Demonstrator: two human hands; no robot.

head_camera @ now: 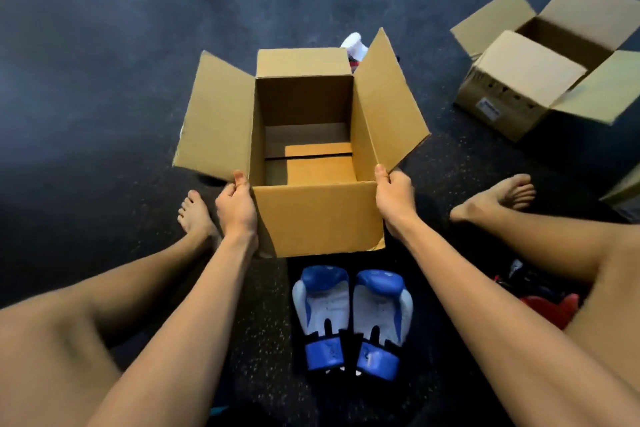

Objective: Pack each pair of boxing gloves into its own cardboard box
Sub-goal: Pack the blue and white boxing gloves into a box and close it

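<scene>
An empty cardboard box (322, 215) stands open on the dark floor between my legs, its flaps spread outward. My left hand (235, 204) grips the box's near left corner, thumb on the rim. My right hand (393, 196) grips the near right corner the same way. A pair of blue and white boxing gloves (351, 319) lies side by side, palms up, just in front of the box, closer to me. A red glove (554, 308) shows partly under my right leg.
A second open cardboard box (533, 80) sits at the far right. A white and red item (353, 45) pokes out behind the near box. Another cardboard edge (623, 191) shows at the right border. My bare feet flank the box.
</scene>
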